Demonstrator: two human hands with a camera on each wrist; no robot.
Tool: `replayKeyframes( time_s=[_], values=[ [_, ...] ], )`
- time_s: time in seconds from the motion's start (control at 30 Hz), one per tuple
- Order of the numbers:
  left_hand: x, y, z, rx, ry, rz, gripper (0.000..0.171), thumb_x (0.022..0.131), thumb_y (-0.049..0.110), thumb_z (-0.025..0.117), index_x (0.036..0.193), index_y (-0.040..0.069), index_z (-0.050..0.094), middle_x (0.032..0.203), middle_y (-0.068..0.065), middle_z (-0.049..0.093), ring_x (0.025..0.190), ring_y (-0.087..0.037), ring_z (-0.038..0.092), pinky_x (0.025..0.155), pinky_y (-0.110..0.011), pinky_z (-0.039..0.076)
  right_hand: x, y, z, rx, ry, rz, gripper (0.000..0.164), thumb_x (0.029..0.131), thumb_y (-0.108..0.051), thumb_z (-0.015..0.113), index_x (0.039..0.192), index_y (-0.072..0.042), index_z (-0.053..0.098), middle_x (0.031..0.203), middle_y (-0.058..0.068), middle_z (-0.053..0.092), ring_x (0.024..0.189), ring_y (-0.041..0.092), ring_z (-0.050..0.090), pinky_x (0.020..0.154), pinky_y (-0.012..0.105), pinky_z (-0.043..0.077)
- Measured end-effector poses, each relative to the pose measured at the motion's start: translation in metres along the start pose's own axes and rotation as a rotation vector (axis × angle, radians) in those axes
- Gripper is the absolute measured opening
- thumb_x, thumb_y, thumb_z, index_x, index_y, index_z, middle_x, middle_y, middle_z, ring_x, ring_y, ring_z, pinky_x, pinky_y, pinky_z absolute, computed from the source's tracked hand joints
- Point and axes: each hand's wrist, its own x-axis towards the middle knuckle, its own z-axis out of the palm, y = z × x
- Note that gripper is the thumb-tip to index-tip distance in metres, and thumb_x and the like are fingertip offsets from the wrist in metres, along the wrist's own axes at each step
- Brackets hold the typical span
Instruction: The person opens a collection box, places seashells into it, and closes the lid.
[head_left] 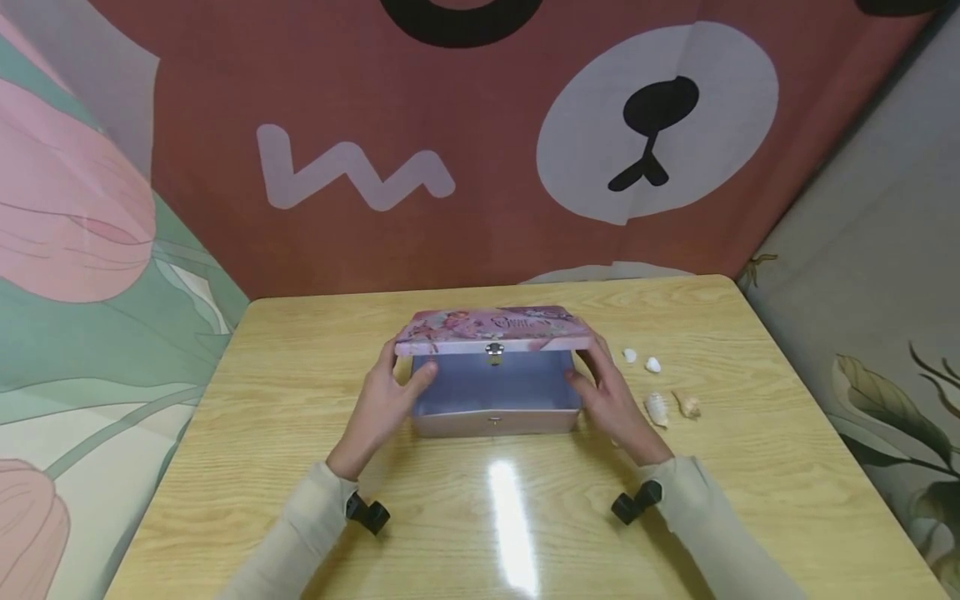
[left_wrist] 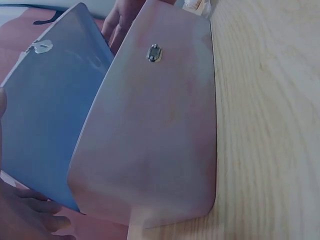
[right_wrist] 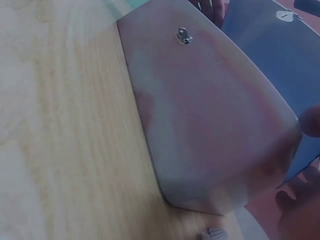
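A pink tin box (head_left: pixel 450 425) stands on the wooden table, its lid (head_left: pixel 487 325) raised at the front and tilted back. Flowery printing and lettering cover the lid, and a metal clasp (head_left: pixel 494 351) hangs from its front edge. My left hand (head_left: pixel 381 407) grips the lid's left end, fingers along the side and thumb by the opening. At the opposite end my right hand (head_left: pixel 613 402) holds the lid in the same way. The bluish-grey inside (head_left: pixel 487 382) shows between lid and front wall. A small metal catch (left_wrist: pixel 154 53) sits on the front wall in the left wrist view.
To the right of the box lie a ribbed shell (head_left: pixel 656 409), a spiky shell (head_left: pixel 687 406) and two small white shells, one (head_left: pixel 629 355) nearer the box and another (head_left: pixel 653 365) beside it. Behind the table (head_left: pixel 315 333) hangs a red-brown cloth (head_left: pixel 480 242) with a bear print.
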Motion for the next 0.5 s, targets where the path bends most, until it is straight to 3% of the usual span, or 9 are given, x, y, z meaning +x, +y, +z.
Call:
replayKeyframes(
  time_s=[0.3,0.5],
  values=[
    [0.009,0.001,-0.003,0.026,0.015,0.023,0.088,0.106,0.054,0.059,0.171,0.008,0.021,0.178,-0.019,0.023,0.166,-0.039,0.022,0.136,-0.06,0.023,0.016,-0.003,-0.001,0.059,0.005,0.014,0.079,0.108,-0.002,0.053,0.173,-0.028,0.017,0.172,0.015,0.022,0.167,0.038,0.019,0.137,0.056,0.019],
    [0.017,-0.004,-0.003,0.034,0.021,0.069,0.082,0.108,0.052,0.056,0.171,0.014,0.022,0.178,-0.013,0.025,0.166,-0.036,0.023,0.136,-0.059,0.023,0.027,-0.005,0.001,0.054,0.027,0.01,0.081,0.107,0.001,0.05,0.172,-0.034,0.017,0.168,0.014,0.023,0.167,0.034,0.02,0.138,0.055,0.016]
  ],
)
